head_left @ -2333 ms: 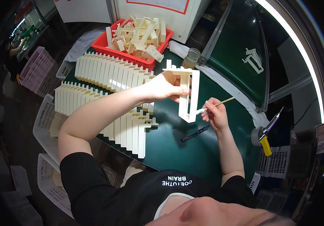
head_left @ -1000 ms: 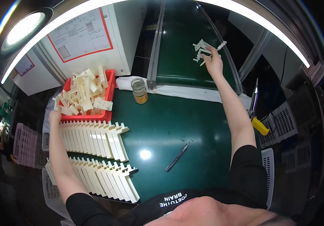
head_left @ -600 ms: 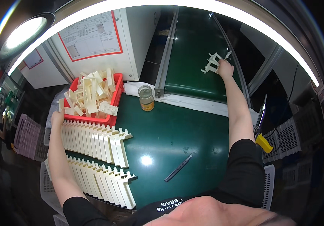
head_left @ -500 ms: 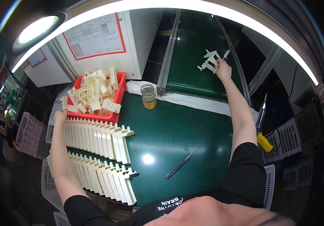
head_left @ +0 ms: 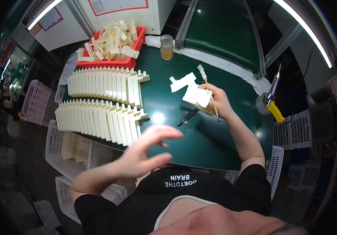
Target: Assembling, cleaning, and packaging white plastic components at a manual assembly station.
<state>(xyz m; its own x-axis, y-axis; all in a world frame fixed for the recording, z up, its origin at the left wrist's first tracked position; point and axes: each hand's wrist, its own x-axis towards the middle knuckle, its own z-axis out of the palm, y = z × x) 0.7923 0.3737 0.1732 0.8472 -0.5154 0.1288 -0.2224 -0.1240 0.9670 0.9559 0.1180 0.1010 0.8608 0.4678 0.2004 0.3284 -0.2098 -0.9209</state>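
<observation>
My right hand point(head_left: 218, 101) is closed around a white molded plastic part point(head_left: 198, 96) above the middle of the green table. A thin wooden stick point(head_left: 214, 106) with a white wrapped tip point(head_left: 202, 73) is in the same grip. My left hand point(head_left: 143, 150) hovers at the table's near edge, slightly blurred, its thumb and fingers apart and nothing in it. Below the plastic part lies a dark slim tool point(head_left: 188, 117), partly hidden. Two rows of cream plastic parts, a far row point(head_left: 105, 87) and a near row point(head_left: 98, 122), stand left of my hands.
A red bin point(head_left: 127, 64) heaped with cream parts sits at the back left, beside a glass jar point(head_left: 167, 47). Behind the table runs a green conveyor belt point(head_left: 227, 35). A yellow-handled soldering iron point(head_left: 275, 111) stands at the right edge. White baskets point(head_left: 55, 145) flank the lower left.
My right hand has come back from the conveyor to the table, bringing the white part; the stick now shows in its grip. My left hand has left the red bin's side. The view has tilted down.
</observation>
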